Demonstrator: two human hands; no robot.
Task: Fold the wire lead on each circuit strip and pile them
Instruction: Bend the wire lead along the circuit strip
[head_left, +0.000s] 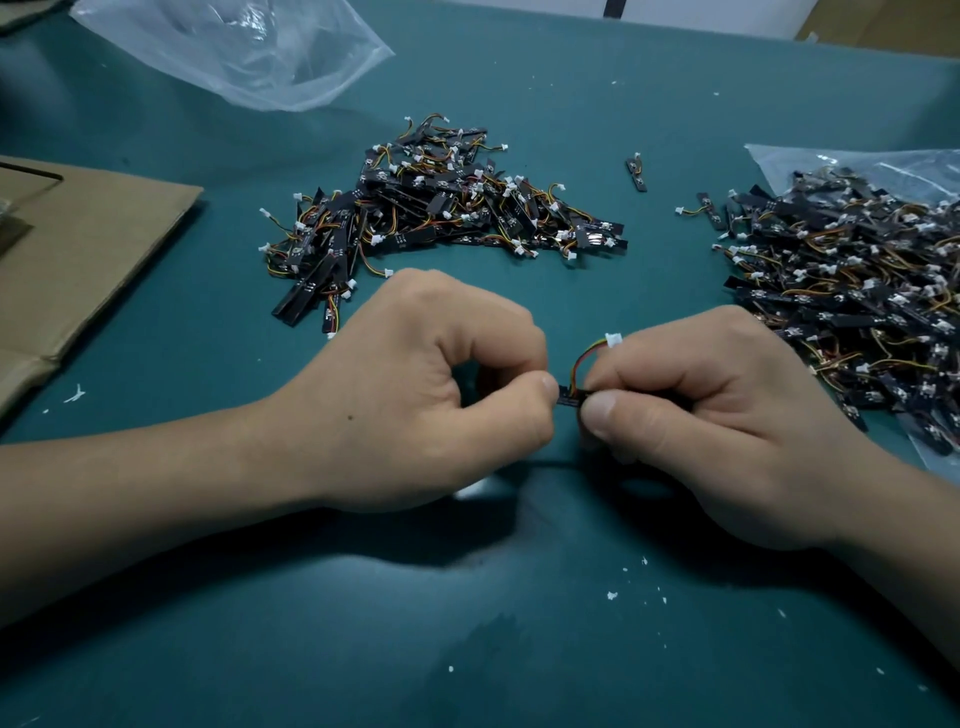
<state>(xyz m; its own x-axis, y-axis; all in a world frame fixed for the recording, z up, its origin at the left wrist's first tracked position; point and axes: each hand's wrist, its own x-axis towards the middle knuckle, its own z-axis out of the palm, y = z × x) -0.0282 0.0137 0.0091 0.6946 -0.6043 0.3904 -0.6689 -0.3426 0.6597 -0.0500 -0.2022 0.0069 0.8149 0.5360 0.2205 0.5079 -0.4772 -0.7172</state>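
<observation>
The left hand (426, 384) and the right hand (727, 415) meet just nearer than the middle of the tabletop (519, 649), both with fingers curled. Between their thumb tips sits one circuit strip (570, 401), a short black piece of which only one end shows. The left hand pinches it between thumb and forefinger. The right hand grips it from the other side, thumb pressed on top. From that end the wire lead (583, 361), with red, orange and yellow strands, arcs up and over to a white connector (614, 340) that rests against the right forefinger.

Toward the near edge, between the forearms, the dark green surface carries scattered white specks (612, 595). Beyond the knuckles a band of bare green separates the hands from a pile (441, 208) of black strips with looped leads, lying toward the far middle. Its nearest strips reach close to the left hand.

A larger heap (857, 291) of the same strips spreads along the right edge, partly on a flat plastic bag (883, 166), and comes near the back of the right hand. Two single strips (636, 174) (709, 210) lie apart between pile and heap.

A sheet of cardboard (78, 249) covers the left edge, well apart from the hands. A crumpled clear bag (249, 47) lies at the far left corner.
</observation>
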